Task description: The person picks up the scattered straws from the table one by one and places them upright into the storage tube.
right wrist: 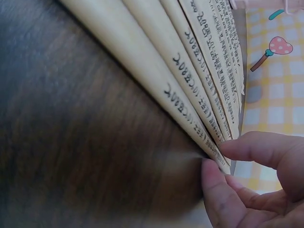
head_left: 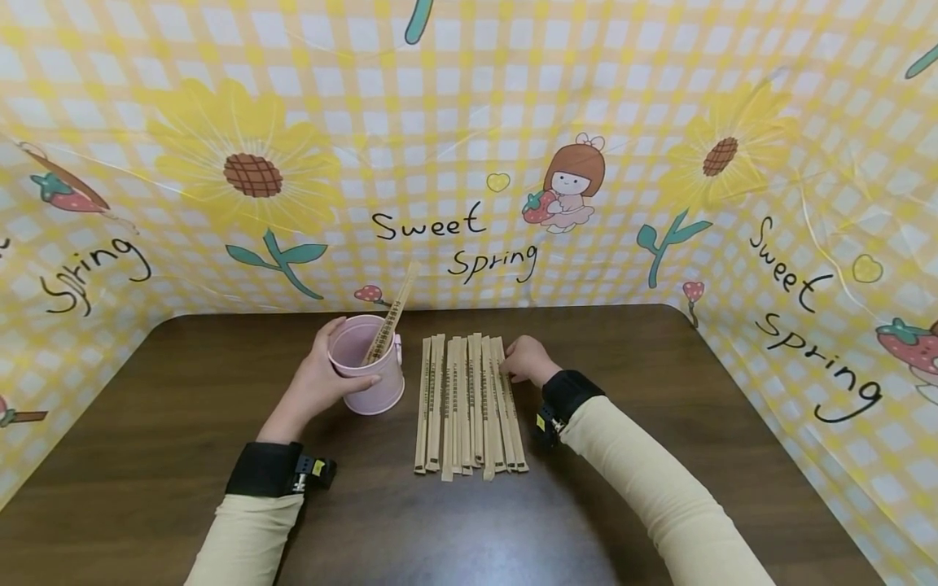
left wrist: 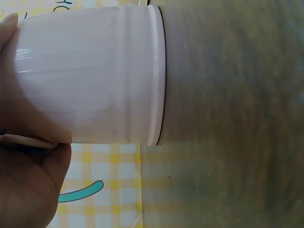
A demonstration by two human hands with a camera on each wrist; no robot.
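A small pink bucket (head_left: 381, 397) stands upright on the table at left of centre. My left hand (head_left: 320, 378) grips it near the rim, thumb across the front; its side fills much of the left wrist view. One paper-wrapped pair of chopsticks (head_left: 390, 324) leans inside, its top sticking out to the right. Beside the bucket, several more wrapped chopsticks (head_left: 456, 407) lie in a row, printed sleeves pointing away from me. At the row's right edge my right hand (head_left: 529, 360) pinches the far end of the outermost wrapped chopsticks (right wrist: 161, 95) between thumb and fingertips.
The dark brown wooden table (head_left: 396, 529) ends at the back against a yellow checked cloth (head_left: 440, 122) with printed flowers and lettering. The same cloth rises along both sides. Black bands with small cameras circle both wrists.
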